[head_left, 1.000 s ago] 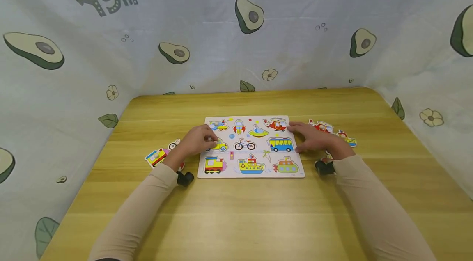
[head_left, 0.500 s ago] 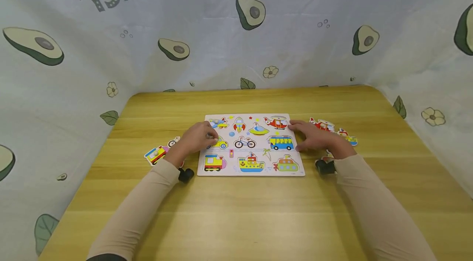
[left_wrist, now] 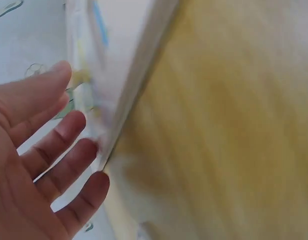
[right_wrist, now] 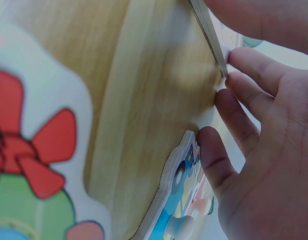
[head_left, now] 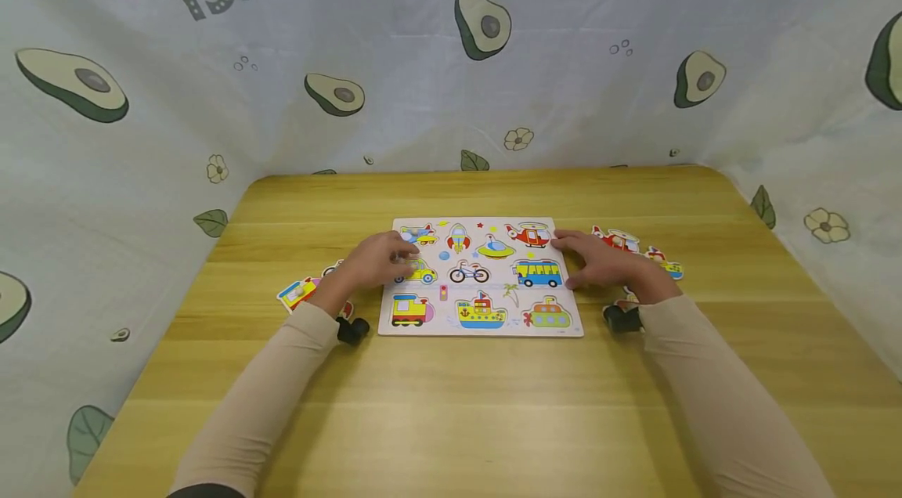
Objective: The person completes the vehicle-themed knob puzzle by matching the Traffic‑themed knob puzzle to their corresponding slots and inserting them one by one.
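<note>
A pale puzzle board (head_left: 479,330) printed with vehicles lies flat on the table. My left hand (head_left: 380,259) is over its left edge, by the yellow car (head_left: 423,272). In the left wrist view, the thumb and loosely bent fingers (left_wrist: 69,165) are parted with nothing between them, close to the board's edge. At the board's right edge, my right hand (head_left: 595,259) rests with its thumb and forefinger spread near the helicopter and bus pictures. The right wrist view shows relaxed fingers (right_wrist: 251,95) at the edge, the little finger right beside a blue bus piece (right_wrist: 176,200).
Left of the board lie loose pieces, including a yellow-and-red train (head_left: 297,292), partly behind the left forearm. Right of it are a red helicopter piece (head_left: 618,240) and a boat piece (head_left: 665,263). A green piece with a red propeller (right_wrist: 29,155) looms close in the right wrist view.
The thumb and forefinger of my left hand, close together at the yellow car earlier, have parted. My right hand stays at the board's right edge. The head view has shifted slightly.
</note>
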`<state>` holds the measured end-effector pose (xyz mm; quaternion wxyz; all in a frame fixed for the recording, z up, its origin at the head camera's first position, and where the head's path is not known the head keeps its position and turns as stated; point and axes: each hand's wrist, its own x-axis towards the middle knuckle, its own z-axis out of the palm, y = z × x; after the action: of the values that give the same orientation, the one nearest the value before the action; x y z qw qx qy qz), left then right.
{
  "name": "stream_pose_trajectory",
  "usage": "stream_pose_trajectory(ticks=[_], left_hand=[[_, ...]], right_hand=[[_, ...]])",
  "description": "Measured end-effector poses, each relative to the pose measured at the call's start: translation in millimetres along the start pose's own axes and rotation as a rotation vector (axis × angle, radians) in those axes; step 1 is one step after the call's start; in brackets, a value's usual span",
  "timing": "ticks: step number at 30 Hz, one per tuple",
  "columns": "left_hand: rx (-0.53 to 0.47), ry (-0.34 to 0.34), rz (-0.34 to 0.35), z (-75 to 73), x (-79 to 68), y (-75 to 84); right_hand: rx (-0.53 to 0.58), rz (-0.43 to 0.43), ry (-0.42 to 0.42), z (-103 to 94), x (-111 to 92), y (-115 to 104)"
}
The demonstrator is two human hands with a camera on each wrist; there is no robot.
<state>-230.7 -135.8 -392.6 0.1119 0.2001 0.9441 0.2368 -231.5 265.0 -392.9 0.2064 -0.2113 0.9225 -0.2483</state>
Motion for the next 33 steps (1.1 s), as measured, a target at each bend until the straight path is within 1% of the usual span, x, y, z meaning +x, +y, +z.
stream_pose_trajectory(ticks=[3,5,7,11,14,17,21,25,29,31,33], left_hand=[[-0.029,0.017,0.012,-8.3,-6.9,-2.6],[-0.050,0.038,0.015,-15.6,-14.9,-4.3],[-0.047,0.062,0.024,-23.5,-24.7,-7.1],[-0.015,0.095,0.055,-36.0,-45.9,-17.9],[0.017,0.104,0.080,-42.1,-59.4,-28.8],[0.041,0.106,0.085,-46.9,-71.2,-39.2],[0.089,0.121,0.068,-51.6,-84.9,-54.0],[0.132,0.131,0.017,-54.0,-97.2,-73.1],[0.129,0.145,-0.052,-55.2,-108.9,-93.1],[0.113,0.148,-0.073,-55.1,-112.4,-100.3],[0.099,0.139,-0.088,-54.1,-114.0,-103.8]], right_hand=[[0.006,-0.006,0.002,0.5,-1,0],[0.011,-0.011,0.003,0.5,-2,1],[0.015,-0.013,0.005,0.3,-2,1],[0.016,-0.007,0.004,-0.2,-1,0],[0.010,-0.003,0.005,-0.6,0,1],[0.008,-0.002,0.006,-0.7,1,2],[0.008,-0.003,0.008,-0.5,1,1],[0.002,0.000,0.006,0.3,1,1],[-0.003,0.000,0.001,0.3,1,1],[-0.007,0.005,0.001,0.1,2,1],[-0.011,0.011,0.002,-0.4,2,2]])
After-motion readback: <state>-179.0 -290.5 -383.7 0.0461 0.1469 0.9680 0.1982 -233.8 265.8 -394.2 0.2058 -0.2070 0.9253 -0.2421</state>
